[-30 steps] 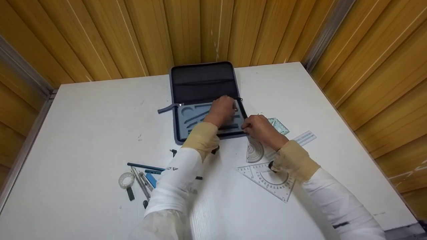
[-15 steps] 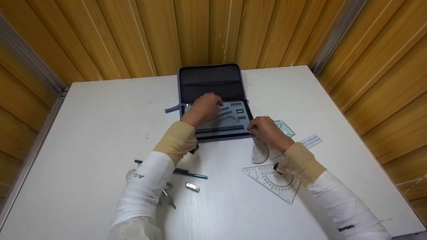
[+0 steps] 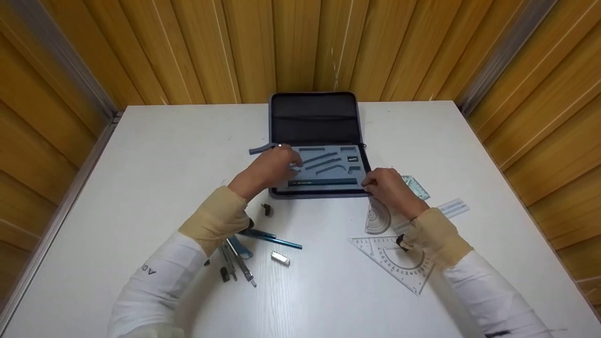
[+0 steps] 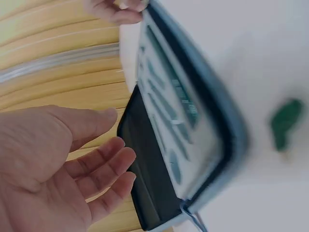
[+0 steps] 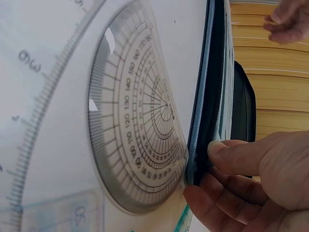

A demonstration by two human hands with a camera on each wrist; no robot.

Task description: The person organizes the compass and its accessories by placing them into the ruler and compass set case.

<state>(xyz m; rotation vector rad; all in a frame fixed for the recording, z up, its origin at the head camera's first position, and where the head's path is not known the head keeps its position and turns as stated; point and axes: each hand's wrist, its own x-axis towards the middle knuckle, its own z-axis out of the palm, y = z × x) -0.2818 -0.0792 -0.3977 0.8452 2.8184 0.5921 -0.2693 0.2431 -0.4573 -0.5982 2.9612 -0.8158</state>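
The white table bears every item under review. The zip case lies spread wide toward its far edge. The right hand pinches the near right corner, thumb on the rim's inner side; a hard tug there could slew the case and unseat its contents. The left hand hangs over the left part of the insert, fingers loosely bent, holding nothing — a low pass could snag a seated piece. Its sleeve reaches past loose tools; a dropped forearm might scatter them.

The clear set square is partly covered by the right cuff, the striped ruler by the right wrist. The protractor lies at the pinched corner — touching or just beside, I cannot tell — and would obstruct sliding the case nearer. Metal drawing instruments and teal pencils lie by the left cuff. Smallest: a silver piece, and the sharpener-like block in the insert, likely the easiest to dislodge.
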